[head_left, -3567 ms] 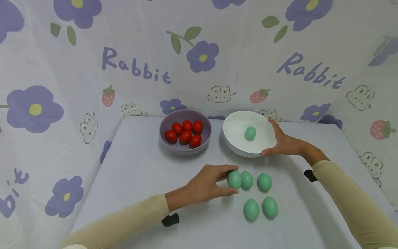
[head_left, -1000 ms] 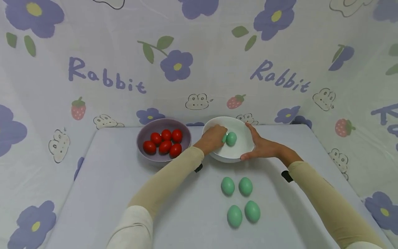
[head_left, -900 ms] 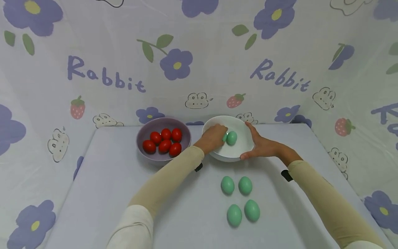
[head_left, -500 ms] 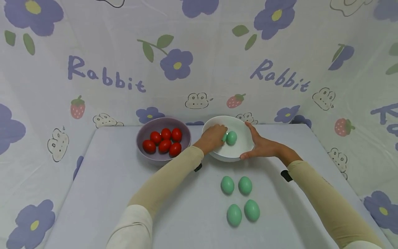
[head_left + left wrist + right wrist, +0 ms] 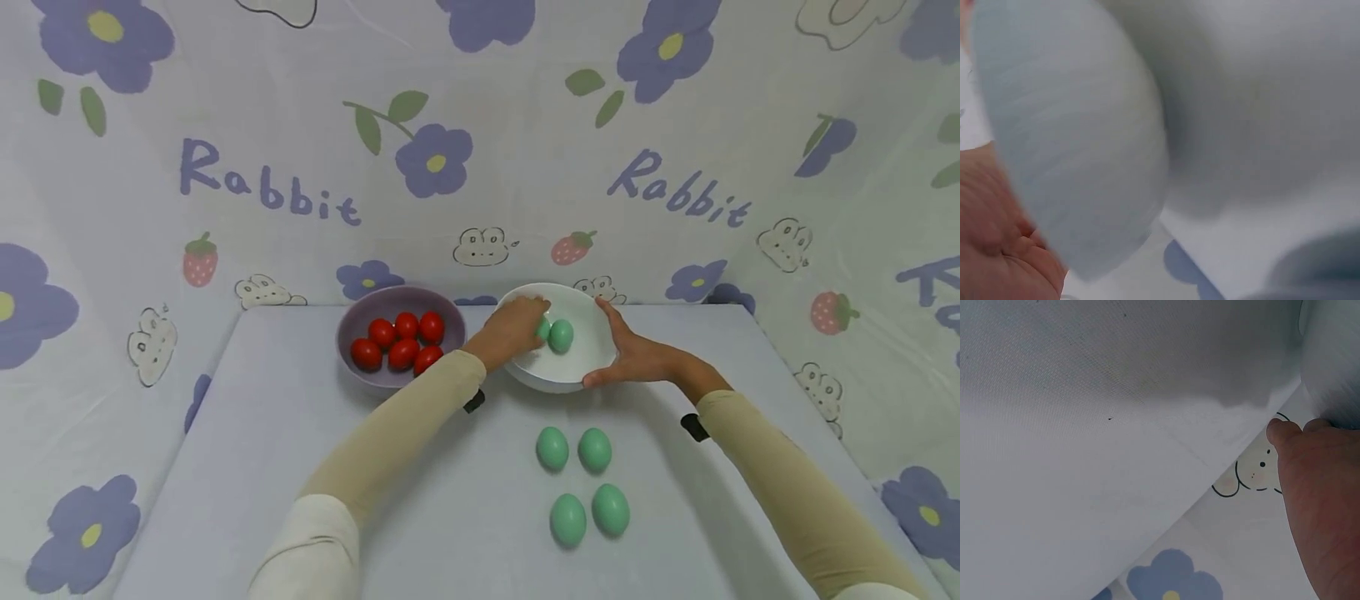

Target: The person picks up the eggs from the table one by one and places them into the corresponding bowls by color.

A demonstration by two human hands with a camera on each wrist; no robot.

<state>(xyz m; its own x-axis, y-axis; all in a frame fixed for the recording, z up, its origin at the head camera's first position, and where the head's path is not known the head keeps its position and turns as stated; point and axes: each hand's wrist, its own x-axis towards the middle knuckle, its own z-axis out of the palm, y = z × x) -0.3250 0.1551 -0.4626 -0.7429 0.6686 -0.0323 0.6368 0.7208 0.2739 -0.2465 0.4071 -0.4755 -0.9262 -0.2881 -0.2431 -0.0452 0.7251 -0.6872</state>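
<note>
My right hand [image 5: 633, 357] curves its widely spread thumb and fingers round the glossy white round bowl [image 5: 594, 332], presumably to steady it on the pale bench [image 5: 480, 492]. Inside, my left hand [image 5: 510, 330] pinches a smooth mint-green egg [image 5: 543, 328], partly hidden, just beside a second green egg [image 5: 561, 336]. Four loose green eggs [image 5: 595, 451] lie nearer me, seemingly for easy reach.
</note>
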